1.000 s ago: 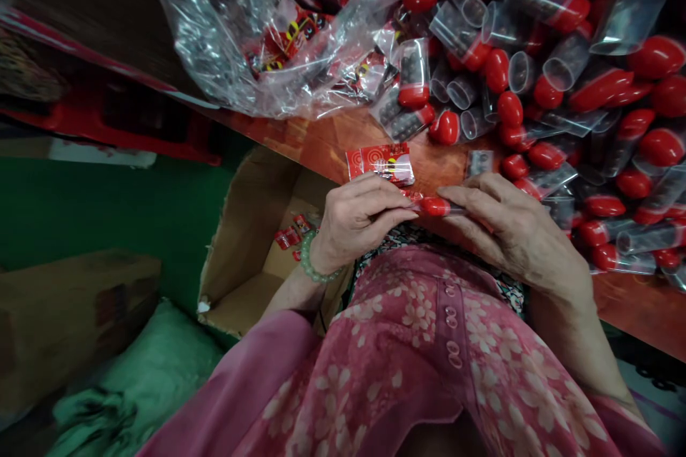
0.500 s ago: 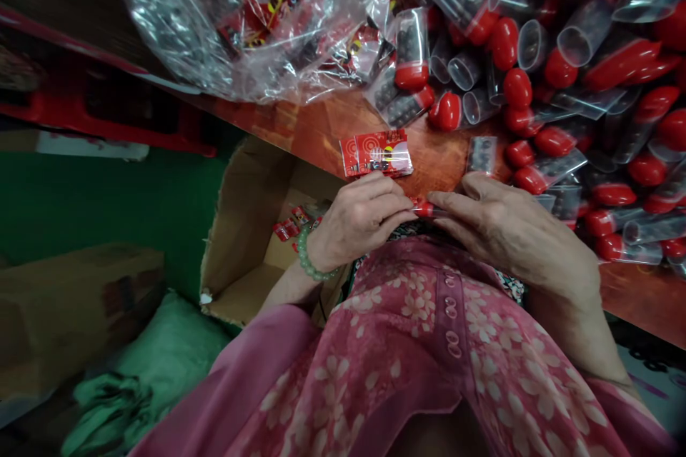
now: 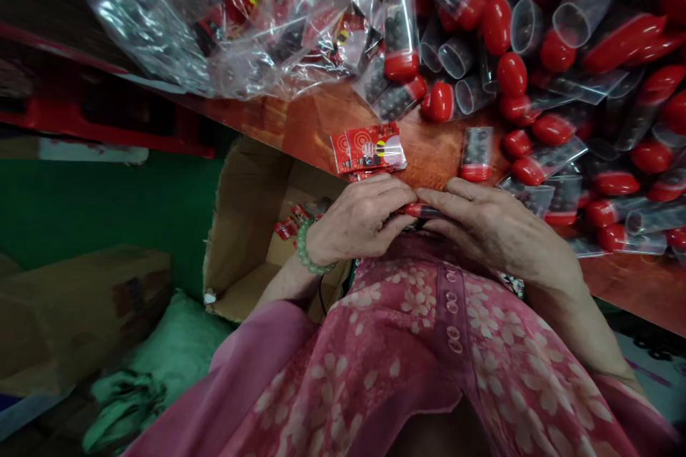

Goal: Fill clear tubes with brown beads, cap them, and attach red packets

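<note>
My left hand (image 3: 367,214), with a green bead bracelet at the wrist, is closed on the red end of a small tube (image 3: 421,211) at the table's front edge. From the other side my right hand (image 3: 482,221) pinches the same tube, its fingers nearly meeting those of the left. Most of the tube is hidden by the fingers. Just beyond my left hand lies a small stack of red printed cards (image 3: 369,148). A clear tube with dark balls and a red cap (image 3: 476,154) lies past my right fingers.
Many clear tubes with red caps (image 3: 498,27) are heaped at the back right. A clear plastic bag (image 3: 300,43) of red printed packets lies at the back left. Below the table edge is an open cardboard box (image 3: 225,228) with small red packets (image 3: 286,227) inside.
The view has shifted slightly. My right hand has drawn back a little, baring the red cap of the tube beyond it. Both hands keep hold of the small tube.
</note>
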{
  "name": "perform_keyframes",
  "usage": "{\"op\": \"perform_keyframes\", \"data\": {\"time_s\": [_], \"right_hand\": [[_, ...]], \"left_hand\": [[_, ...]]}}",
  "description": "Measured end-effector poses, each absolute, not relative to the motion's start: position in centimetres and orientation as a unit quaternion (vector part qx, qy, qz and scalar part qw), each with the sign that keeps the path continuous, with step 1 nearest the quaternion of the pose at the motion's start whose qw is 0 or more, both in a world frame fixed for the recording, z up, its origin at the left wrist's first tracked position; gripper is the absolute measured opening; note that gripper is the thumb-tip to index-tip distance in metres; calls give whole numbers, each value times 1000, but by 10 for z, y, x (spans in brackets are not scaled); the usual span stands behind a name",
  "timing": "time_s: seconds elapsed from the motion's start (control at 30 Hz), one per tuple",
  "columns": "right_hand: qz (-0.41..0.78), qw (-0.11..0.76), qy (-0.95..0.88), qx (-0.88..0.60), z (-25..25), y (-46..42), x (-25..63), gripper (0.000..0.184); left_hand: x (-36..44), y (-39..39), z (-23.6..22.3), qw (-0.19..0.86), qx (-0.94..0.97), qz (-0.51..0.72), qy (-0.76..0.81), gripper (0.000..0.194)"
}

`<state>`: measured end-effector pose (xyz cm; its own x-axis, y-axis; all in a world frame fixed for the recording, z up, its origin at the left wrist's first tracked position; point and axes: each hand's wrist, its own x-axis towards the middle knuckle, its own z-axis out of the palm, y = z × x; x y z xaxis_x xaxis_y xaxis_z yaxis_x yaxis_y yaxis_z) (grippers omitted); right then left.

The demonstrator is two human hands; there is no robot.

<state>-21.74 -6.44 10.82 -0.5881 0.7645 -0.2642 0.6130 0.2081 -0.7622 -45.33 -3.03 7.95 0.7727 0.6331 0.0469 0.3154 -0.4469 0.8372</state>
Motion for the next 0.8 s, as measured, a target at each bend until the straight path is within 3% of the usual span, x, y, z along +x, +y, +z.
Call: {"op": "perform_keyframes", "data": {"time_s": [0.17, 0.3, 0.5, 0.67, 0.8], "right_hand": [[558, 210, -689, -413, 95, -68, -215, 27], [597, 268, -621, -432, 90, -72, -217, 20], [712, 316, -382, -498, 88, -78, -224, 20], [731, 330, -314, -509, 80, -83, -228, 23], [675, 340, -362, -546, 75, -87, -232, 25]], "left_hand": [[-452, -24, 79, 594, 731, 113, 315, 23], [-456, -22, 79, 642, 653, 56, 397, 35], [-459, -41, 70, 772, 375, 223, 462, 63], [-435, -64, 67, 805, 216, 269, 484, 39], [-415, -70, 71, 772, 132, 316, 535, 38]]}}
